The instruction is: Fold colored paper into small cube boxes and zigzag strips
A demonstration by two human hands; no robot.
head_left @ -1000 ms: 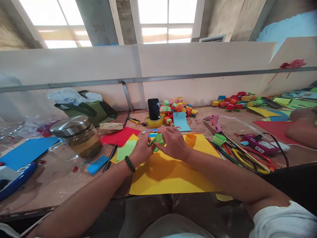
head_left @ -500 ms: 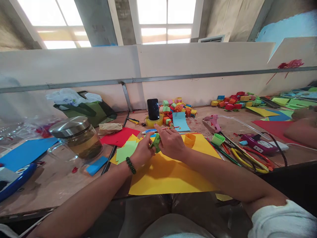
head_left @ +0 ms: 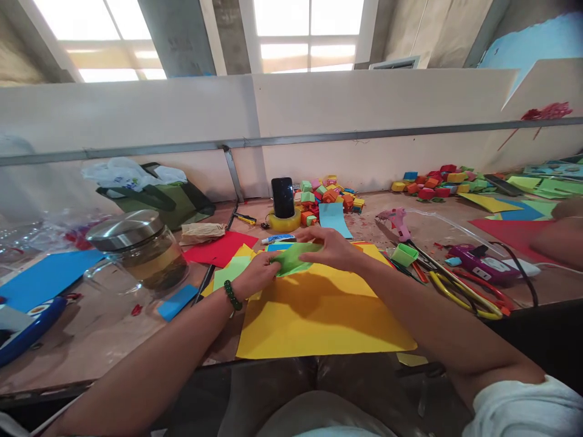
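Note:
A piece of green paper [head_left: 296,258] with visible creases is held between my two hands, above a large yellow sheet [head_left: 325,321]. My left hand [head_left: 259,274], with a dark green bead bracelet [head_left: 232,295] on its wrist, pinches the paper's left end. At the right end, my right hand [head_left: 336,247] holds it between the thumb and the fingers, which arch over the top edge. Light green paper pieces [head_left: 231,271] lie just left of my left hand. Behind the hands is a blue and white tube [head_left: 278,238].
A phone [head_left: 283,197] stands on a yellow tape roll [head_left: 285,220], beside piled small paper cubes [head_left: 330,197]. To the left is a lidded glass jug [head_left: 146,255]. At right lie a pink glue gun [head_left: 399,223], scissors [head_left: 460,297] and a purple device [head_left: 478,264]; another person's arm [head_left: 558,237] reaches in.
The green paper, crumpled or folded small between my fingers before, is now spread wider. My right hand has moved right, away from the left. The orange paper piece beside it is no longer visible.

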